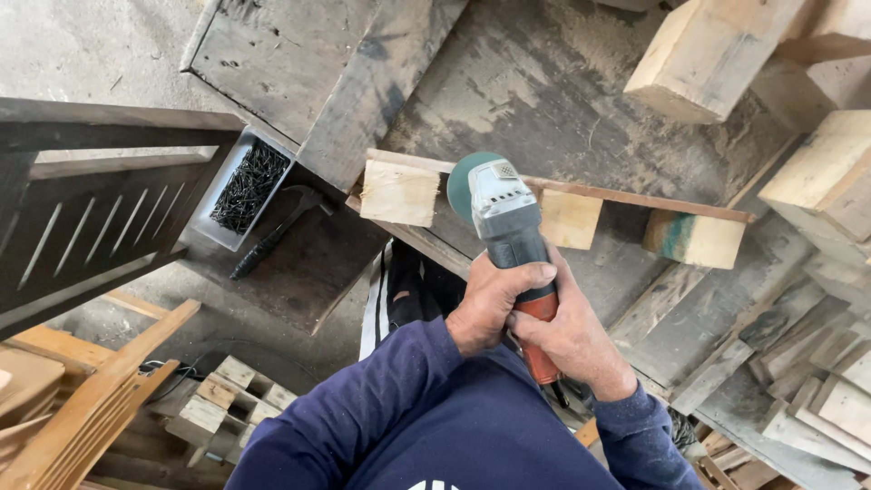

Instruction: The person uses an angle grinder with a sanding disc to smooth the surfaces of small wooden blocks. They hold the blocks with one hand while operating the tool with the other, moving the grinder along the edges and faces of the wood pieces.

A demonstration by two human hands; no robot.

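Gripping item one, an angle grinder point(506, 218), grey at the head and red-orange along the handle, with both of my hands: my left hand point(490, 304) is wrapped round the body just behind the grey housing, fingers curled over the top; my right hand point(572, 340) is clenched round the red handle further back, touching the left. Green sanding disc point(464, 177), round, set at the grinder's front, resting against the top edge of a wooden piece point(553, 195): a thin strip running left to right with three pale square blocks fixed under it, the right-hand block stained green on its face. This piece lies on a dark, dusty workbench point(562, 100).

Further items:
- Grey tray of dark nails point(247, 186), left of the wooden piece, on the bench corner
- Black hammer point(277, 231), lying slantwise just beside the tray
- Pale timber offcuts point(708, 54), stacked at upper right
- Dark slatted panel point(82, 227), far left
- Small pale wood blocks point(222, 404), heaped at lower left near my left sleeve
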